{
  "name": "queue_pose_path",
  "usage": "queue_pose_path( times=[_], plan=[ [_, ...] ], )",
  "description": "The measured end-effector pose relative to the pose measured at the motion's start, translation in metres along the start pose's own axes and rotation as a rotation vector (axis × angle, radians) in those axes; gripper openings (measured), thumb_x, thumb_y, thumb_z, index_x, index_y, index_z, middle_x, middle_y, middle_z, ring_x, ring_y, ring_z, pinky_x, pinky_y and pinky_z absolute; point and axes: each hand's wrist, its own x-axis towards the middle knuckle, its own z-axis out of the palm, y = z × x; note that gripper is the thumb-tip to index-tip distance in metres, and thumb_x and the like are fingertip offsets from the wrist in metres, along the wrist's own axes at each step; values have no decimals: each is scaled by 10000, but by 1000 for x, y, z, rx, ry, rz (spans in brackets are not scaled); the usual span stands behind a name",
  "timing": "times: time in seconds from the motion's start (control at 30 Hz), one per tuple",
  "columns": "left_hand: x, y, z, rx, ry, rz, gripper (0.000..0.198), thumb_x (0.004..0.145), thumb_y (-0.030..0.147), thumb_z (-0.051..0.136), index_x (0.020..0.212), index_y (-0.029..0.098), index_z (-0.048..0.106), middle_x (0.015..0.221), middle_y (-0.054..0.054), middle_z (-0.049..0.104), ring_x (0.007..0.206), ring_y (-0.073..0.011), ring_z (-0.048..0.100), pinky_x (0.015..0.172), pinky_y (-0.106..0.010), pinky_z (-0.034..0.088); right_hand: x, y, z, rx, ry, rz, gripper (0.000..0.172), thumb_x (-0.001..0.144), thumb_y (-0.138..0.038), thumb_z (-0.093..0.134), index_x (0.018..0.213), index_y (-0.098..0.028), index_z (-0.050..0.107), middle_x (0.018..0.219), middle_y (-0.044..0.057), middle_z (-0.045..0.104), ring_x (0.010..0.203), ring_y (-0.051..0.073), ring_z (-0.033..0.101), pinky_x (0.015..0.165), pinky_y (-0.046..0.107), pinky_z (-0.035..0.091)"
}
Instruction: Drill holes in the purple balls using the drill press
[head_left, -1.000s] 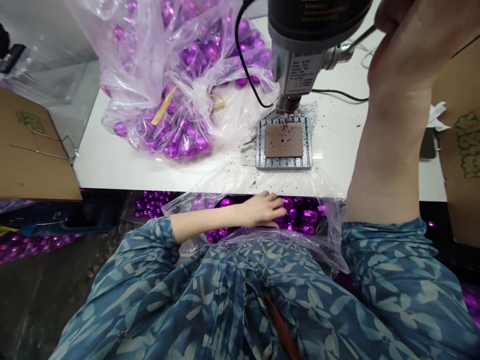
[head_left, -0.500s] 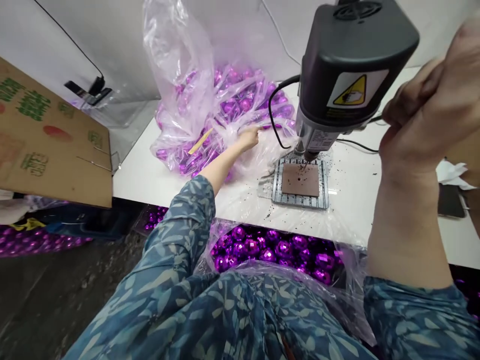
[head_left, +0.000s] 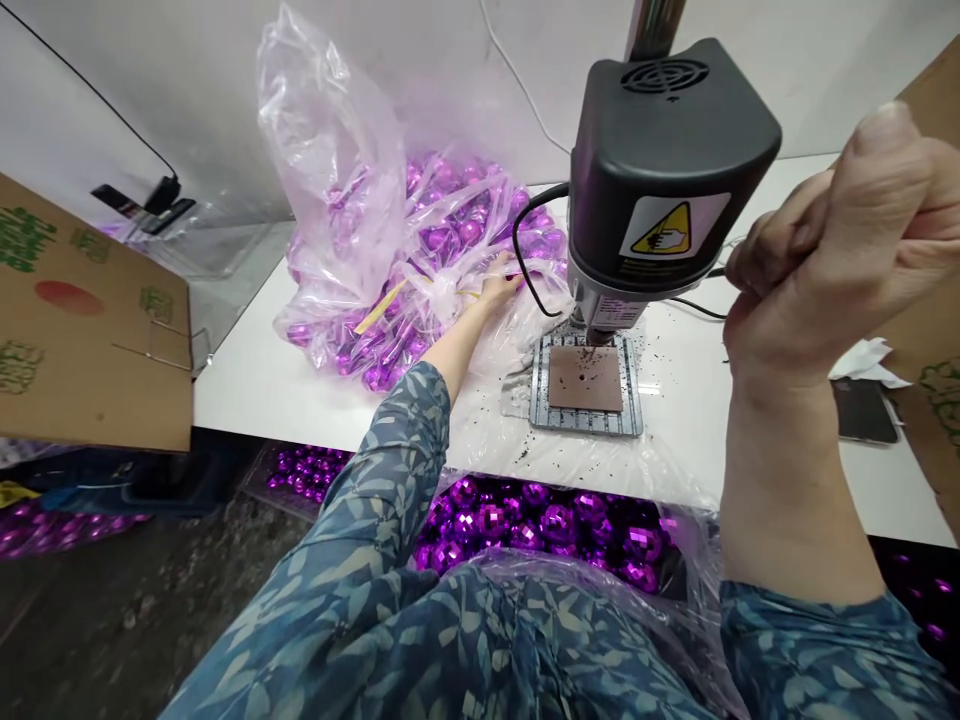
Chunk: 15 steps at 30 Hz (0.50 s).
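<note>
Step in hand, as we judge it: our left hand point(head_left: 496, 285) is reaching for the tied plastic bag point(head_left: 337, 165) of purple balls point(head_left: 469, 232), which sits on the table point(head_left: 682, 405) left of the drill point(head_left: 660, 150). Its fingers curl at the bag's near right side; we can't tell if they pinch anything. Our right hand point(head_left: 832, 240) is curled into a fist beside the drill; whether it grips anything, we can't tell. Next move, we'd say, calls for a firm left hold, since thin plastic likely slips.

Counts: one drill, one metal plate point(head_left: 631, 418) under it, one brown pad point(head_left: 566, 380) on that plate with one hole, one phone point(head_left: 866, 412), two cardboard boxes point(head_left: 112, 370). Balls, both bagged and along the table's front edge: too many, overlapping, no exact number.
</note>
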Motion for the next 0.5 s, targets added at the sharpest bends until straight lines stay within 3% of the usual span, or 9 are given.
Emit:
queue_pose_path(
  times=[0.1,0.2,0.3,0.4,0.5],
  plan=[
    [-12,0,-10,-129,-6,-22,182,924,82,731,824,196,631,684,22,679,780,-137,654,818,-259,538,1,2,1,11,-8,-21,641,939,-373,563,577,1,189,477,-23,301,474,-86,411,592,175,171],
    [-36,-1,-28,-310,-110,-153,155,983,118,666,855,196,624,704,17,679,693,-113,650,752,-259,555,4,10,3,87,25,-74,771,857,-549,694,550,-82,163,441,-21,238,399,-22,326,495,200,139],
    [-76,-10,-46,-420,-181,-177,74,973,191,726,971,206,654,844,-6,751,766,-120,712,767,-270,597,7,17,5,126,43,-84,840,732,-665,751,568,-130,125,437,-26,174,379,18,292,472,234,159],
    [-122,-25,-53,-417,-243,-93,238,908,294,841,1070,234,676,1050,-41,802,925,-155,762,839,-312,640,8,19,5,103,43,-77,876,697,-713,726,608,-131,77,451,-33,109,375,5,280,479,209,210],
    [-158,-41,-45,-359,-350,-19,406,864,437,896,1143,252,669,1147,-63,808,1043,-200,783,931,-379,643,9,18,4,65,26,-67,872,717,-724,671,641,-115,51,461,-34,106,380,-15,290,493,180,253]
  ],
)
